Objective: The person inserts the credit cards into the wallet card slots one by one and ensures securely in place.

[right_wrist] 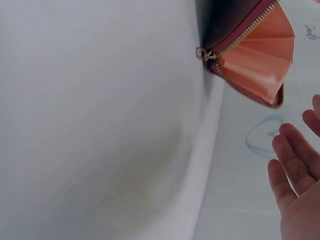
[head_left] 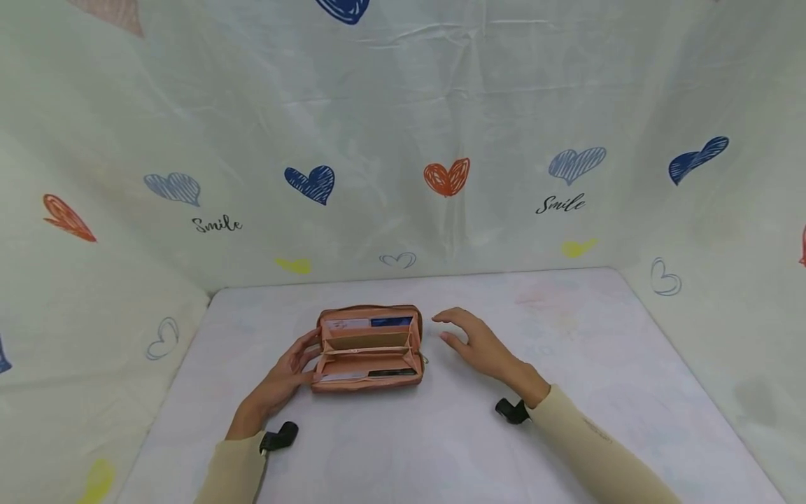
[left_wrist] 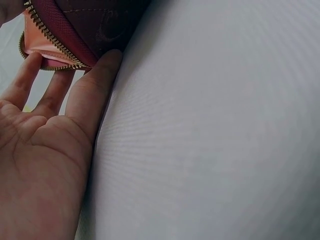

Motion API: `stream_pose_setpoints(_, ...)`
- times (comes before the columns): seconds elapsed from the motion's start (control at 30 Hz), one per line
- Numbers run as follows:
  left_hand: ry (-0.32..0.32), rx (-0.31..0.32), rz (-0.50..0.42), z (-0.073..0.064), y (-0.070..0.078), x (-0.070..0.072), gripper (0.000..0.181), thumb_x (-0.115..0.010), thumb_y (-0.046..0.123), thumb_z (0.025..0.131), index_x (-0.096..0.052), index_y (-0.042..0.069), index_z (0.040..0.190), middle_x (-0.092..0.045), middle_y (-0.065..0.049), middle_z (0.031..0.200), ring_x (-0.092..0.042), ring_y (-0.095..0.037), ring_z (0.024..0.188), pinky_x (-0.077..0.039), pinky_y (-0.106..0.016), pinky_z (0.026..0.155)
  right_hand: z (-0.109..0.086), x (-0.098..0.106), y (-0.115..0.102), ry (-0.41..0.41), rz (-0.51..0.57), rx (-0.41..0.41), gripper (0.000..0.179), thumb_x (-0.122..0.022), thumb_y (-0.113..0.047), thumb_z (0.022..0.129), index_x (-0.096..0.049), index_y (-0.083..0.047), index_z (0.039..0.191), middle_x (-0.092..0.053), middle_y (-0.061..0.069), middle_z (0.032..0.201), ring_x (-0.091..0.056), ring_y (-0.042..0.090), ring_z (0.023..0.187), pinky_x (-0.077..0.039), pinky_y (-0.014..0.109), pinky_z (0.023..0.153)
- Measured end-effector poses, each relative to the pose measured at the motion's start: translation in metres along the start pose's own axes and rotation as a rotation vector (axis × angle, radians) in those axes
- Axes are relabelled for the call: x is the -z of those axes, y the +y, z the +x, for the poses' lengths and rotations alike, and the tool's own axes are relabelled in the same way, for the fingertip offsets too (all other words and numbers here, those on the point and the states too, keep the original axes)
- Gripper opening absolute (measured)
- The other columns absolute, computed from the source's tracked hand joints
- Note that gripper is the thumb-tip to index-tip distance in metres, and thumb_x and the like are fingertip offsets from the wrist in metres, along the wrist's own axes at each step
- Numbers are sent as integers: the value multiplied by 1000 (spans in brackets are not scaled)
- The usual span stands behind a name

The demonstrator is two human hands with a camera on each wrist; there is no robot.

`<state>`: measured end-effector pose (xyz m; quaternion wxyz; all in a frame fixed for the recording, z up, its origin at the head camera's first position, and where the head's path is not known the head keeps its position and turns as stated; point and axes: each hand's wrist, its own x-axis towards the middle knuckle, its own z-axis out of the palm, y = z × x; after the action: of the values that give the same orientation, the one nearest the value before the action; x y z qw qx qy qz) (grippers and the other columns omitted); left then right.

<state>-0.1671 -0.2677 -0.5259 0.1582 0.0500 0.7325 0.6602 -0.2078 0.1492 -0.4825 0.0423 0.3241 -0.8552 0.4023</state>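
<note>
A pink zip-around wallet (head_left: 368, 348) lies unzipped and spread wide on the table, its pockets facing up. Cards (head_left: 390, 322) sit in slots along its far and near inner sides. My left hand (head_left: 283, 378) holds the wallet's left end, thumb at the near corner and fingers farther back along the edge. The left wrist view shows the brass zipper teeth (left_wrist: 47, 32) beside these fingertips. To the right of the wallet, my right hand (head_left: 481, 348) hovers apart from it with fingers loosely bent, holding nothing. A zipper pull (right_wrist: 202, 54) hangs at the wallet's right end.
The white table (head_left: 441, 448) meets a pale curtain (head_left: 390, 126) printed with hearts and "Smile" at its back and sides. Each wrist carries a small black camera mount, the left one (head_left: 280, 437) and the right one (head_left: 512, 411), near the tabletop.
</note>
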Motion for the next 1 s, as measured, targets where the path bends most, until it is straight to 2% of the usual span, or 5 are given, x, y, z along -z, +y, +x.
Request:
stream_pose_setpoints(0.1,0,-1,7,1,1,1,94,-75,2,93,-20,8,168,-19,-19,173,-44,6,130,-41,-12,102,-10,6,8,7,8,-55,33,-66,-10,105,-66,-3,137,-67,7,135,-62,28,129,-49,52,108)
stream_pose_setpoints(0.37,-26,-45,0,2,2,2,93,-74,-1,93,-19,5,168,-17,-20,173,-46,12,129,-42,-13,102,-37,21,26,74,25,-106,34,-66,-5,103,-65,1,136,-68,16,134,-64,33,120,-50,54,101)
stream_pose_setpoints(0.6,-37,-60,-6,0,2,2,92,-74,-1,93,-19,3,167,-19,-24,171,-47,11,128,-43,-14,102,-64,37,45,130,3,-193,33,-65,-5,104,-64,2,136,-69,15,132,-65,32,117,-52,47,98)
stream_pose_setpoints(0.9,-41,-108,-47,-2,-7,-1,91,-73,-6,92,-22,4,166,-27,-7,168,-48,7,134,-46,-18,104,-89,59,56,189,4,-217,33,-67,-2,102,-65,2,134,-71,19,126,-68,33,109,-54,33,96)
stream_pose_setpoints(1.0,-43,-136,-52,-2,-8,1,91,-73,-9,90,-23,3,166,-33,7,163,-47,8,136,-45,-18,105,-94,62,61,189,5,-220,32,-67,-1,102,-65,3,133,-71,20,126,-67,32,108,-52,26,96)
